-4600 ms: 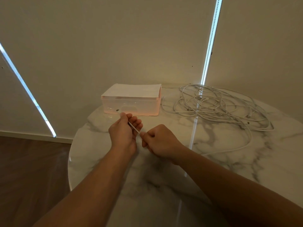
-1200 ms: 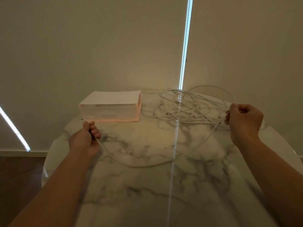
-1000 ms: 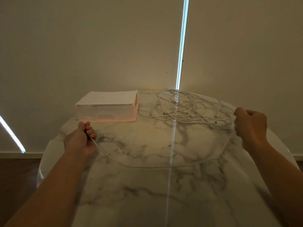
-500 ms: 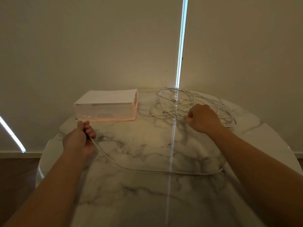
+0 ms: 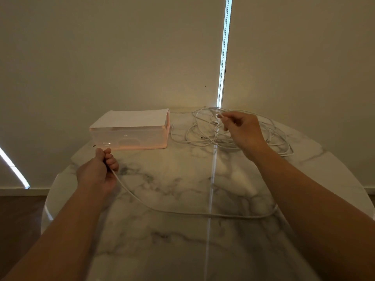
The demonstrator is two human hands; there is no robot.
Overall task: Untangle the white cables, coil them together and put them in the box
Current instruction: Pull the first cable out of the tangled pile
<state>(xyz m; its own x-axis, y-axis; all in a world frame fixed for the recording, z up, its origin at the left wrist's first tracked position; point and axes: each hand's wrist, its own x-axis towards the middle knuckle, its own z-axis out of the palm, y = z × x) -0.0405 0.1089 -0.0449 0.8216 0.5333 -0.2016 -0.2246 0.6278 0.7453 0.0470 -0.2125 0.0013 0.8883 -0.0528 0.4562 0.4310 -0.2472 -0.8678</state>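
Gripping one cable (image 5: 182, 213) in our curled left hand (image 5: 97, 173) in front of the box (image 5: 129, 136), we saw it run rightward across the table (image 5: 162, 250); our right hand (image 5: 241, 130) pinched a strand of the tangle (image 5: 203, 128) beside the box.

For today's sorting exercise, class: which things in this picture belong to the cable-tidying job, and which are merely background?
Part of the job: left hand gripping the loose cable; right hand pinching a strand of the cable tangle; box.
Background: marble table; blinds; wooden floor.
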